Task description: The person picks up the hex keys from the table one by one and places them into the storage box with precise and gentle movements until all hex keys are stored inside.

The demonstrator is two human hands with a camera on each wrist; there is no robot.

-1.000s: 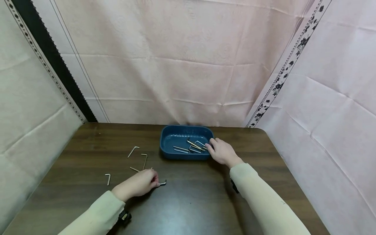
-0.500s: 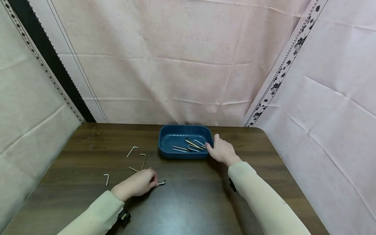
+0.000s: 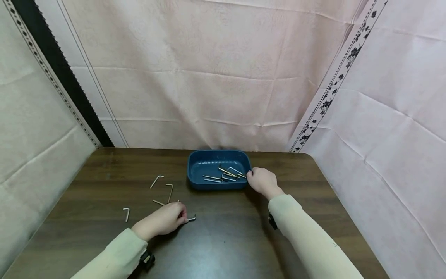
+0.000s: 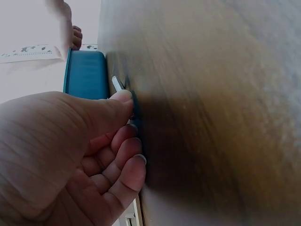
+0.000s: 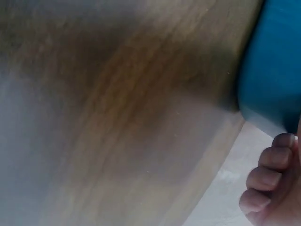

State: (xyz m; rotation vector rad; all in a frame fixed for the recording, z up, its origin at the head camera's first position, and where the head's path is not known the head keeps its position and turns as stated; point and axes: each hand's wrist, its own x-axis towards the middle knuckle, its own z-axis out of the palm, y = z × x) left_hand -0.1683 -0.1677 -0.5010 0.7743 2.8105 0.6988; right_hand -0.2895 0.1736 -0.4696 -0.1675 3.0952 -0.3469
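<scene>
1. The left hand [image 3: 162, 220] pinches a hex key [image 3: 191, 219] between thumb and fingers; its bent end sticks out to the right of the fingertips. It is low over the bench [image 3: 223, 252] (whether it touches the wood cannot be told).

2. The right hand [image 3: 263, 182] has its fingers curled, gripping the blue tray [image 3: 205, 159] by its near right corner; the thumb is partly hidden in the right wrist view.

3. The tray sits upright on the bench, just left of the right fingers and beyond the left ones, off to their right. Several loose keys [image 3: 228, 173] lie in a heap inside it, mostly in the part nearest the right fingers.

4. Beyond the left fingers, to their left, one key [image 3: 156, 181] lies slanted on the bench. A second key [image 3: 170, 193] lies between it and the left hand, and a third key [image 3: 158, 202] is partly hidden behind that hand.

5. Well to the left of the left fingers lies a fourth key [image 3: 127, 214], apart from the others.

6. A pale cloth [image 3: 191, 97] hangs beyond both hands, behind the bench.
</scene>
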